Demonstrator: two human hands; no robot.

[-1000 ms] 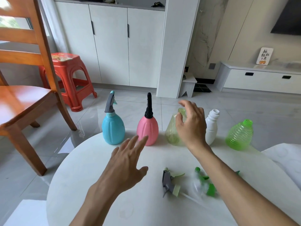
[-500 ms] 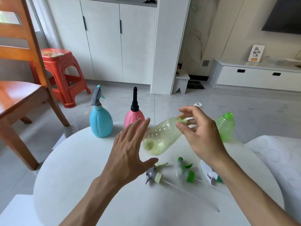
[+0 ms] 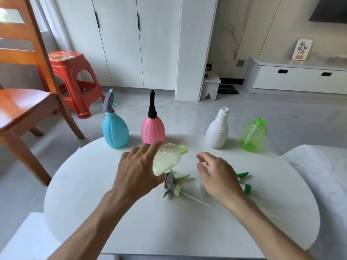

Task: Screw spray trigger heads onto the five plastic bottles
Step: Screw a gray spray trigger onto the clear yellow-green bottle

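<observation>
Both forearms bare; left hand (image 3: pixel 138 169) and right hand (image 3: pixel 218 175) ungloved, ringless.

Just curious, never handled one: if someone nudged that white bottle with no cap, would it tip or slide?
The white bottle would probably tip rather than slide: it stands upright, tall, with a narrow open neck. It looks like thin plastic and likely empty, so probably light. Its round body suggests it would roll on the table once down.

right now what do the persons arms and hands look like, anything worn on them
Both arms are bare from the bottom edge of the view to the fingertips: no sleeves, gloves, watch, bracelet or rings show on the left hand or the right hand. Only the backs of the hands face the camera, and the right fingers are motion-blurred.
</observation>
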